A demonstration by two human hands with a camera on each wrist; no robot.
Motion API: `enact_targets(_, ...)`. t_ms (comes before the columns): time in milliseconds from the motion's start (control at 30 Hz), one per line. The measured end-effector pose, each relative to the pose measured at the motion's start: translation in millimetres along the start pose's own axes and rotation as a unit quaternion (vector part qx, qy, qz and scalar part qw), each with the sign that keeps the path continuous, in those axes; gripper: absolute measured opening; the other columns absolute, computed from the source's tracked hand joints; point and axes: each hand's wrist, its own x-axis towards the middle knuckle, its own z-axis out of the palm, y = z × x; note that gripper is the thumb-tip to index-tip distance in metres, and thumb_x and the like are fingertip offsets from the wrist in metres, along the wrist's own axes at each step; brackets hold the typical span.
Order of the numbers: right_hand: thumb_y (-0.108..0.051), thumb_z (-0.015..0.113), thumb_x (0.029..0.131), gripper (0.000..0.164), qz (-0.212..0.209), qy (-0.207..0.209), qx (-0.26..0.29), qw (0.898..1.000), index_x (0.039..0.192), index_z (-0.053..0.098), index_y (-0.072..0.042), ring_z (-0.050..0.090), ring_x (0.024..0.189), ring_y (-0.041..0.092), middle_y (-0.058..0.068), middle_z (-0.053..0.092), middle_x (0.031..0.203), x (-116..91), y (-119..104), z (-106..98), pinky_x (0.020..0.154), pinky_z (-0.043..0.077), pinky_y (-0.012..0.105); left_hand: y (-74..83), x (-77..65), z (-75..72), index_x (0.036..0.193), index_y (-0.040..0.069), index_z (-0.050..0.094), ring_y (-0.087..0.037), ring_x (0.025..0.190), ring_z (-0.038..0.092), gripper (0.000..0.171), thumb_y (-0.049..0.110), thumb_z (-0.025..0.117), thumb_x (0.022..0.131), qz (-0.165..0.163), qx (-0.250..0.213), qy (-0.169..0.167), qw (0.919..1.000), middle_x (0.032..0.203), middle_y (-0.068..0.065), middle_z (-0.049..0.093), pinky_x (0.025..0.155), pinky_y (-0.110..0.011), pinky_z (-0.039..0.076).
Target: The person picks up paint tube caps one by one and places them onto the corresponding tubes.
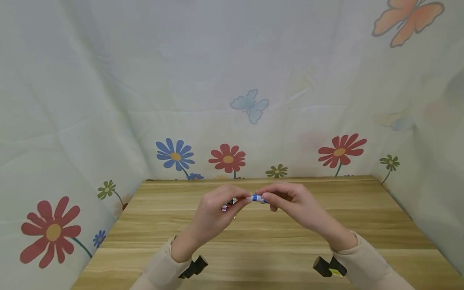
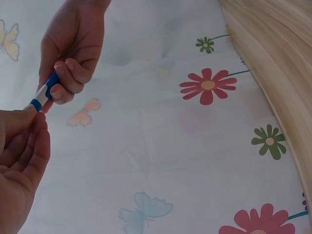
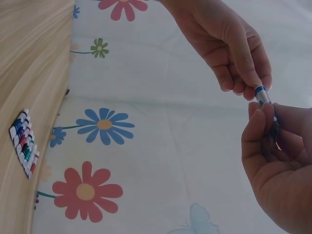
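A small blue-and-white tube (image 1: 258, 198), looking like a paint tube, is held above the table between both hands. My left hand (image 1: 214, 207) pinches one end of it with thumb and fingertips, hiding that tip. Its other end is gripped by my right hand (image 1: 295, 203); in the left wrist view, fingers curl round the tube's blue part (image 2: 52, 80). The right wrist view shows a white-and-blue stretch of the tube (image 3: 262, 95) between the two hands. Whether a cap sits under the left fingertips cannot be seen.
Several small tubes (image 3: 24, 141) with coloured bodies and white ends lie in a row on the wooden table (image 1: 272, 257), partly hidden behind the left hand in the head view. A flower-printed cloth (image 1: 192, 80) hangs around the table's back and sides.
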Motion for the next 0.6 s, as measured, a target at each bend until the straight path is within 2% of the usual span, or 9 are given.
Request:
enact_targets(167, -0.007, 0.059, 0.102, 0.02, 0.004, -0.001, -0.001, 1.0, 0.116, 0.073, -0.007, 0.059, 0.073, 0.02, 0.006, 0.066, 0.095, 0.1, 1.3, 0.2, 0.065, 0.052, 0.029, 0.2, -0.7, -0.6, 0.11, 0.006, 0.072, -0.011, 0.075, 0.061, 0.028, -0.005, 0.077, 0.084, -0.006, -0.006, -0.005, 0.9999, 0.097, -0.003, 0.073, 0.064, -0.015, 0.05)
enact_targets(367, -0.007, 0.06, 0.101, 0.021, -0.017, 0.008, -0.033, 0.999, 0.117, 0.073, -0.011, 0.06, 0.073, 0.018, 0.001, 0.068, 0.098, -2.4, 2.7, 2.2, 0.062, 0.051, 0.028, 0.0, -6.1, -0.5, 0.124, 0.005, 0.065, -0.014, 0.089, 0.07, 0.042, 0.004, 0.081, 0.085, -0.067, -0.027, -0.023, 0.9971, 0.105, -0.006, 0.073, 0.076, -0.027, 0.057)
enact_targets(467, -0.007, 0.061, 0.101, 0.022, -0.034, 0.015, -0.057, 0.998, 0.117, 0.074, -0.014, 0.058, 0.072, 0.016, -0.002, 0.067, 0.097, -3.5, 2.7, 3.8, 0.059, 0.049, 0.027, -0.3, -8.7, -1.4, 0.118, 0.007, 0.067, -0.011, 0.08, 0.068, 0.029, 0.009, 0.077, 0.09, -0.111, -0.047, -0.031, 0.9922, 0.099, -0.002, 0.073, 0.068, -0.028, 0.058)
enact_targets(600, -0.005, 0.064, 0.099, 0.023, -0.069, 0.026, -0.088, 0.993, 0.117, 0.074, -0.015, 0.058, 0.073, 0.017, -0.006, 0.068, 0.097, -3.5, 1.4, 5.7, 0.06, 0.05, 0.026, 0.5, -9.7, -3.1, 0.107, 0.012, 0.071, -0.006, 0.063, 0.058, 0.011, 0.014, 0.07, 0.096, -0.158, -0.063, -0.043, 0.9845, 0.084, 0.006, 0.067, 0.055, -0.024, 0.053)
